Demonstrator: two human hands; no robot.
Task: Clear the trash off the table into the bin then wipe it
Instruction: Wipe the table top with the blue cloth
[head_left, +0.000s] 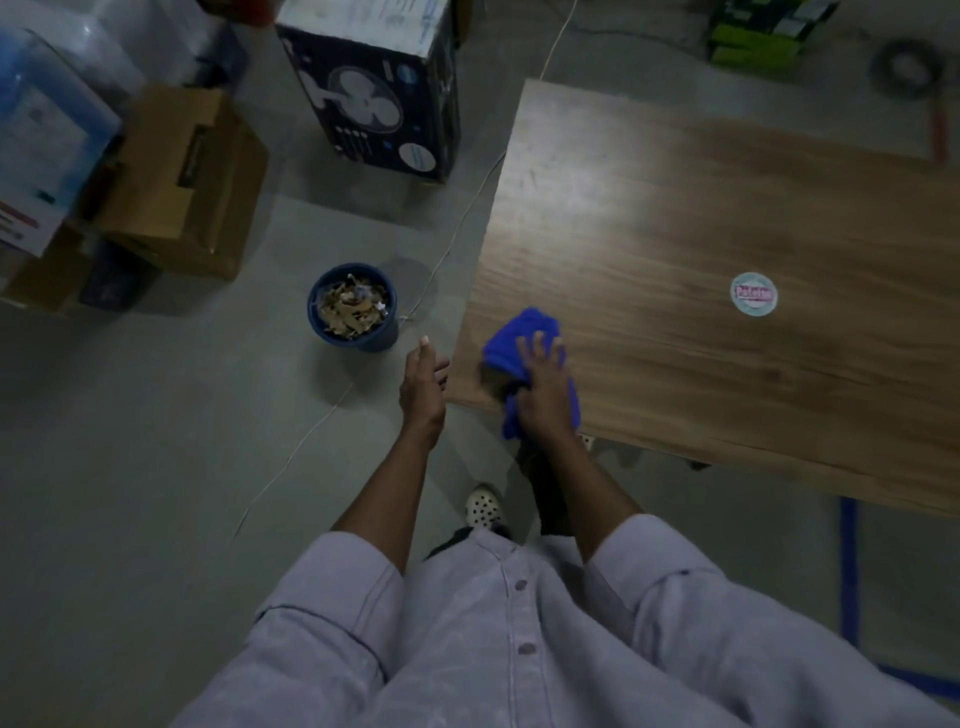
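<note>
Head view: the right hand presses a blue cloth with spread fingers on the counter's near left corner. The cloth's length runs away from the person. The left hand hangs relaxed and empty near the bin.

I am reading nothing for certain here. A round sticker is lying on the desk, and a band of pink-red lettering is running across its pale face, but it is blurring too much for me to spell out. The dark carton on the floor is showing a picture of a fan and some white round badges, their print coming out too small to tell. The white package at the far left is carrying red and teal label strips, unreadable too, and the dark label on the brown cardboard box is giving me no letters.
</note>
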